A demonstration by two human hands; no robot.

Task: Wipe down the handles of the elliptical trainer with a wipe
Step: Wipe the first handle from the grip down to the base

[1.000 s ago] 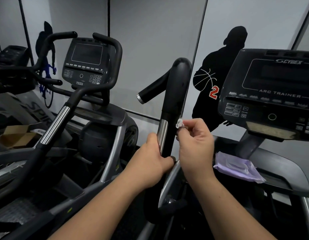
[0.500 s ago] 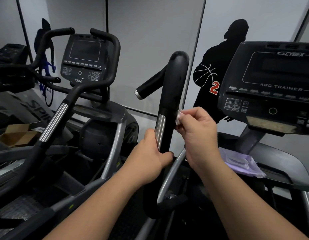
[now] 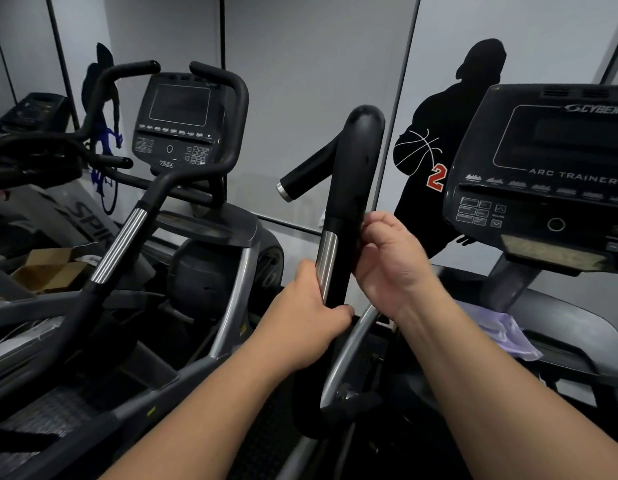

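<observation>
Since a second ago the right hand (image 3: pixel 390 261) has gone from holding a small white wipe clear of the bar to closing in against the right side of the upright handle (image 3: pixel 352 188), and the wipe, which showed above the fingertips before, is now hidden between hand and handle, so where exactly it sits cannot be told. The right hand's fingers (image 3: pixel 373 220) are curled round the black grip just where the padded upper part meets the narrower section; whether they pinch the wipe there is not visible. The left hand (image 3: pixel 311 313) has stayed where it was, lower down on the same handle, its fingers wrapped round the bar with the thumb lying alongside the chrome strip (image 3: pixel 326 261) and its fingertips showing at the right of the bar. A short side grip (image 3: pixel 307 174) with a silver end cap branches off the handle to the left. To the right stands the console (image 3: pixel 550 181) marked ARC TRAINER, and below it a pale purple pack (image 3: pixel 501 334) lies on the machine's dark shroud, partly behind the right forearm. To the left is a second trainer (image 3: pixel 177 133) with its own console and curved handlebars, and beyond it a cardboard box (image 3: pixel 48 268) on the floor. On the wall panel behind is a black silhouette of a basketball player (image 3: pixel 449 161) with a red number 2.
</observation>
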